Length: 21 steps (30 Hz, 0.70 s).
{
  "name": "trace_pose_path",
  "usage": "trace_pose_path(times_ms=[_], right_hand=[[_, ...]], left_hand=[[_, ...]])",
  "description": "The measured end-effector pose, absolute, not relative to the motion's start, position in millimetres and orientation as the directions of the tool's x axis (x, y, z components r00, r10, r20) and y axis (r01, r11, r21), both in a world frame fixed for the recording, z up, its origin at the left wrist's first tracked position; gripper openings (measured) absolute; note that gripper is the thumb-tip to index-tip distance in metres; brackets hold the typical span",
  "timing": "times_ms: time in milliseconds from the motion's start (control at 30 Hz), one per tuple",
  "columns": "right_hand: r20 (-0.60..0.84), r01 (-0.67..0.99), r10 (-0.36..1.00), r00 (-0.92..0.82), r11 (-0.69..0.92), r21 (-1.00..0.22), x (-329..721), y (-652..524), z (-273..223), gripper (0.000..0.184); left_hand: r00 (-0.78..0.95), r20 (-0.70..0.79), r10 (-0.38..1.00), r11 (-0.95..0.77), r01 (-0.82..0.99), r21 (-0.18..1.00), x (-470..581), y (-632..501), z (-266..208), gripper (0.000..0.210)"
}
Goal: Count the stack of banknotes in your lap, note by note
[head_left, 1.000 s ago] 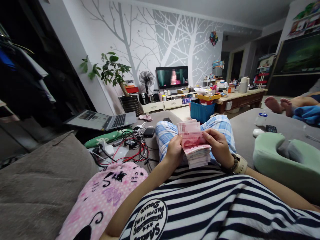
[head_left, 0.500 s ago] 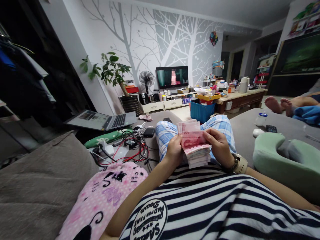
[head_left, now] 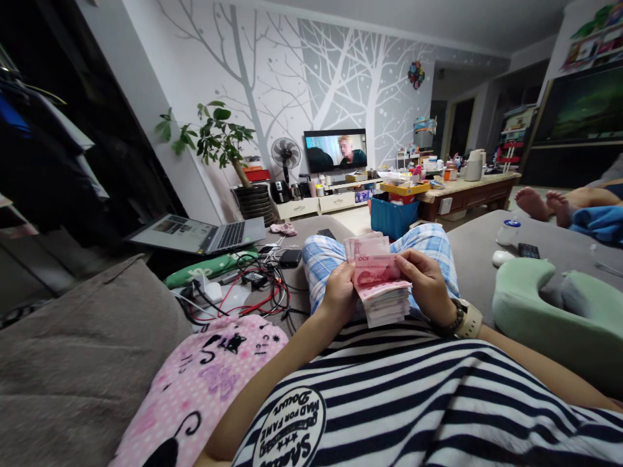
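Observation:
A thick bundle of red banknotes [head_left: 384, 301] is held above my lap, bent so that its near ends hang down toward my striped shirt [head_left: 389, 402]. My left hand [head_left: 339, 288] is closed around the bundle's left side. With thumb and fingers, my right hand [head_left: 427, 283] pinches the right edge of the top note, which shows a 100. Several note ends fan out at the far side, over my blue checked trousers [head_left: 324, 263]. The fingers beneath the notes are hidden. A pale watch [head_left: 470, 320] sits on my right wrist.
On my left are tangled cables [head_left: 272, 288], an open laptop [head_left: 199, 233] and a pink cat-print cushion [head_left: 209, 383]. A green neck pillow [head_left: 523, 298], a white mouse [head_left: 503, 258] and a remote [head_left: 529, 250] lie on my right. Another person's feet [head_left: 545, 202] rest beyond. A blue bin [head_left: 394, 217] stands ahead.
My hands and the banknotes stay almost in place; the top note's pinched right edge looks barely shifted. The picture on the television has changed.

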State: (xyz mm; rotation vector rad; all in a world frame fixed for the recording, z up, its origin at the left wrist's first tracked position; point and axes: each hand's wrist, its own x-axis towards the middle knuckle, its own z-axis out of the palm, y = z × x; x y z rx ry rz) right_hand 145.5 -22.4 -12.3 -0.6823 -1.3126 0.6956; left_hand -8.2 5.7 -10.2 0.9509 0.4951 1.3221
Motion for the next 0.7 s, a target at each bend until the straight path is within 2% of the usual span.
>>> trace_pose_path(times_ms=[533,700], right_hand=[[0.615,-0.051,0.779,0.119,0.624,-0.78,144.8,-23.0,-12.1,0.043],[0.609,-0.049,0.785,0.117,0.617,-0.786,144.9,-22.9,-12.0,0.043]], left_hand=[[0.228,0.201,0.953,-0.031,-0.585,0.81,-7.3,3.6,-8.8,0.025],[0.236,0.186,0.954,-0.011,-0.59,0.808,-7.2,3.5,-8.8,0.021]])
